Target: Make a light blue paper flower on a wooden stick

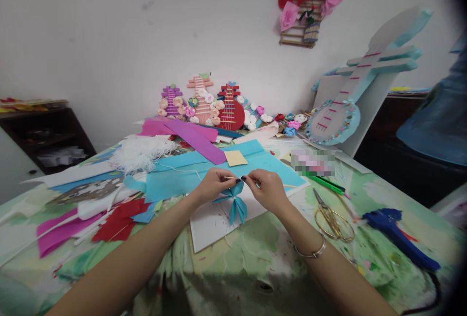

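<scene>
Left hand [211,185] is pinching a thin stick [229,177]; right hand [268,190] is holding its fingertips closed just beside, on what I can't tell. Blue paper bow [238,210] is hanging just below, over the white board [205,231]; light, steady pinching is probably sparing its folds best. Gold scissors [331,218] are lying rightward, near the blue glue gun [399,239].

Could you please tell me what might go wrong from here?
Folded blue paper sits just below the left hand and right hand; a hard pinch could crease it. The gold scissors lie near the right forearm, which might knock them. The blue glue gun rests on the tablecloth; if hot, which I cannot tell, it could mark it.
</scene>
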A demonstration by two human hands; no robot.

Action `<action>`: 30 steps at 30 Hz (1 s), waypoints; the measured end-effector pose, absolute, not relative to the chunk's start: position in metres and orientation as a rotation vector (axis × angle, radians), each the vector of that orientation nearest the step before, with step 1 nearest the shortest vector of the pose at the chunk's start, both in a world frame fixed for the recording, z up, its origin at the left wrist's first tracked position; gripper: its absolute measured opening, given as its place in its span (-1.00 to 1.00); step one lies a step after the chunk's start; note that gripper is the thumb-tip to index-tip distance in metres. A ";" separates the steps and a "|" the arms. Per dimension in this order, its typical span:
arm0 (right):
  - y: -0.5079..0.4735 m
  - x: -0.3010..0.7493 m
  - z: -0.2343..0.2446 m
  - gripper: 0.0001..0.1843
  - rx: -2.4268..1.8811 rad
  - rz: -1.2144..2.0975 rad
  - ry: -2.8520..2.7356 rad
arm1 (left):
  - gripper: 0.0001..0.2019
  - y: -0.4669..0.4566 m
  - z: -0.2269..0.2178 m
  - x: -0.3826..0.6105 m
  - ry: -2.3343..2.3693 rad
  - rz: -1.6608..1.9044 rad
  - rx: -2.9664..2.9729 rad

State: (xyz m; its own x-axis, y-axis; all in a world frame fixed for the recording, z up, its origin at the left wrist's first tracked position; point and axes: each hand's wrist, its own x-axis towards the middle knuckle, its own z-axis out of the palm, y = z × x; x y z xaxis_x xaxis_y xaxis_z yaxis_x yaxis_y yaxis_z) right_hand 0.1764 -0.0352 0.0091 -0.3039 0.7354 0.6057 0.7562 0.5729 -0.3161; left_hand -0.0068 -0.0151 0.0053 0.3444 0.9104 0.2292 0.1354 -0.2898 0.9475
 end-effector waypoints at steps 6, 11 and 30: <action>-0.037 0.175 0.010 -0.64 -1.230 -0.052 -2.069 | -0.66 -0.017 0.007 -0.006 0.954 1.028 1.726; -0.037 0.175 0.009 -0.68 -1.227 -0.032 -2.034 | -0.71 -0.020 0.012 -0.004 0.960 1.048 1.692; -0.033 0.176 0.007 -0.81 -1.245 0.130 -1.961 | -0.74 -0.018 0.007 -0.005 0.941 1.050 1.623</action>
State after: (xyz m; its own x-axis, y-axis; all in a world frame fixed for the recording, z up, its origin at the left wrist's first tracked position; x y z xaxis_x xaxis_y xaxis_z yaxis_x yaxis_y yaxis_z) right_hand 0.1756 -0.0335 0.0074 -0.2033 0.8010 0.5631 0.7198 0.5121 -0.4686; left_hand -0.0046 -0.0179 0.0066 0.3341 0.9202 0.2040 0.1025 -0.2506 0.9626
